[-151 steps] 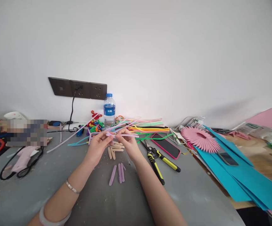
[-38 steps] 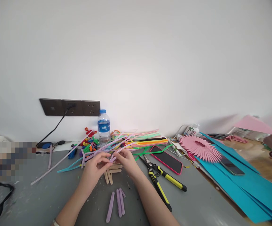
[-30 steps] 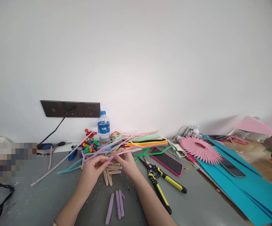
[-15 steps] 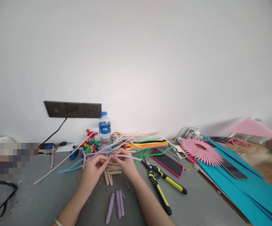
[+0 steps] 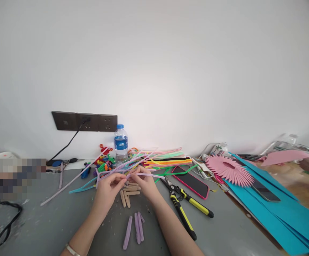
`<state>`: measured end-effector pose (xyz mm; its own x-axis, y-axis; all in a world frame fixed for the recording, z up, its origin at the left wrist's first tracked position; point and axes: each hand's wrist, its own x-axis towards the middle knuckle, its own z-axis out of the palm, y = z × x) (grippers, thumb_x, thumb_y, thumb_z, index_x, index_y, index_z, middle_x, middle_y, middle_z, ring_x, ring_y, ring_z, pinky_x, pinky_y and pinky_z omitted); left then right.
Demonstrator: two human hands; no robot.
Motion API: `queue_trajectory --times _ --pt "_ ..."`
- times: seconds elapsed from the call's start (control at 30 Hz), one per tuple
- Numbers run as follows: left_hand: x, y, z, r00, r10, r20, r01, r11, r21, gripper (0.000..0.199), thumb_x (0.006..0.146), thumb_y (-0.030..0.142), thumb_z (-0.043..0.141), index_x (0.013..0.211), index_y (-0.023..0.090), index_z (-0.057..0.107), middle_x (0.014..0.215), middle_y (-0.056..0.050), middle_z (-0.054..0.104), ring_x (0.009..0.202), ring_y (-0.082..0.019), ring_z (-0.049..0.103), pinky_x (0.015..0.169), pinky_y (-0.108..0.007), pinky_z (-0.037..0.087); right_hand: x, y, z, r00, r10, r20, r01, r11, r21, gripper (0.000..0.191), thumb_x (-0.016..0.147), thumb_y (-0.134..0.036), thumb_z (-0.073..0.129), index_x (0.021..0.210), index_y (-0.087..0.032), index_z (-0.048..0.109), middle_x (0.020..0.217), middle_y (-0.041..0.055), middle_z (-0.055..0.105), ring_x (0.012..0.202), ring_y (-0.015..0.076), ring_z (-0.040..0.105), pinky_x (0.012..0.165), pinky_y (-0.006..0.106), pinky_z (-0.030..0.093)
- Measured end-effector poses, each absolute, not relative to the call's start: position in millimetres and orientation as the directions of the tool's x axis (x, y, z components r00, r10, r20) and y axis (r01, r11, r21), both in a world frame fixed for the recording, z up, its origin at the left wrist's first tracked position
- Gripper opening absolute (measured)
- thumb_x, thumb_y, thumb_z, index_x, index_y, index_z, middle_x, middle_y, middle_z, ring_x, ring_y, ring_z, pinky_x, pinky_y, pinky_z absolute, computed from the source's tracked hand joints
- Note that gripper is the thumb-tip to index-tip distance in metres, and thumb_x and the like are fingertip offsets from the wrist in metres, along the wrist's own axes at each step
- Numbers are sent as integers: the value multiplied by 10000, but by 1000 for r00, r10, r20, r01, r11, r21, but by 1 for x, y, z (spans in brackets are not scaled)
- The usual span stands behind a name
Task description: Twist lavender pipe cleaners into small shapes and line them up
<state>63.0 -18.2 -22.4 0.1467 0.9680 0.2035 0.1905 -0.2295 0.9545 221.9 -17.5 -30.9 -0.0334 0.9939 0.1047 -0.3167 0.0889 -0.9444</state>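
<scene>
Left hand (image 5: 113,185): thumb and forefinger pinched narrow on one end of a thin, fuzzy, pale-lilac craft stem (image 5: 154,175).
Right hand (image 5: 145,182): fingertips closed on the same stem, just beside the left hand.
Stem: bridges the two hands, its loose end jutting out past the right hand, above the surface (image 5: 213,241); whether a stick lies inside the grip cannot be told, as fingers cover it.
Covered: slim lilac-wrapped sticks (image 5: 127,233) lie on the near side of both hands, one apart, the others bunched; these look finished.
Uncovered: a small pile of bare, tan wooden sticks (image 5: 131,193) lies just below the hands, between them; these seem the portion left, with the held piece apparently partway.
Bottle: clear plastic water bottle with blue cap and blue label (image 5: 121,143), beyond the left hand; white characters read 冰露.
Packet: white packet with a green palm tree (image 5: 220,150), far off beyond the right hand, to its right; lettering too small to read.
Shears: black-and-yellow-handled metal cutters (image 5: 181,209), to the right of the right hand; no legible brand.
</scene>
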Motion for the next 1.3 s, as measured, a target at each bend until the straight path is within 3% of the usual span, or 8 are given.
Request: queue_trajectory --times 0.27,0.6,0.83,1.0,1.1,1.2,1.3 --pt "63 -14 -28 128 987 94 70 -103 992 336 682 455 726 818 148 704 675 -53 715 633 -201 663 639 -307 562 223 -19 -29 -63 995 81 -404 49 -913 307 663 -359 777 644 -171 534 813 23 683 651 132 649 705 289 541" --pt "62 -18 -24 114 967 227 197 -246 949 220 735 395 664 773 179 689 702 -49 712 651 -209 669 638 -297 545 220 -19 -29 -26 992 126 -300 112 -947 325 663 -415 771 646 -195 533 775 18 681 655 160 645 697 324 547" --pt "64 -19 -24 128 967 220 198 -242 950 212 735 392 666 762 181 673 693 -41 678 664 -201 636 644 -289 518 222 -16 -30 -12 976 218 -268 207 -941 336 635 -383 802 616 -198 522 705 4 659 628 145 605 630 286 508" --pt "63 -20 -21 270 963 -13 16 10 1000 320 743 491 678 792 175 695 713 -37 633 651 -171 565 599 -268 489 232 -19 -22 -43 966 255 -222 240 -945 284 645 -333 806 650 -184 565 694 1 673 644 140 616 643 263 502" --pt "60 -23 -14 385 906 -177 -61 217 974 326 740 490 703 717 165 693 648 -16 585 571 -128 495 554 -240 435 239 -22 -17 -145 963 227 -194 197 -961 233 669 -306 799 792 -183 645 728 5 697 662 141 645 649 255 507" --pt "57 -27 -7 510 823 -248 -75 330 941 307 765 442 709 658 154 698 610 -24 593 534 -112 462 540 -235 386 242 -24 -16 -232 948 220 -161 185 -969 294 689 -287 792 943 -188 682 747 10 719 677 149 674 661 259 522" --pt "56 -28 -4 554 778 -297 -67 398 915 245 735 389 754 685 151 726 667 -58 663 566 -129 512 540 -238 368 241 -25 -16 -294 928 228 -185 179 -966 293 684 -285 800 937 -183 692 760 23 735 670 157 687 662 269 537"
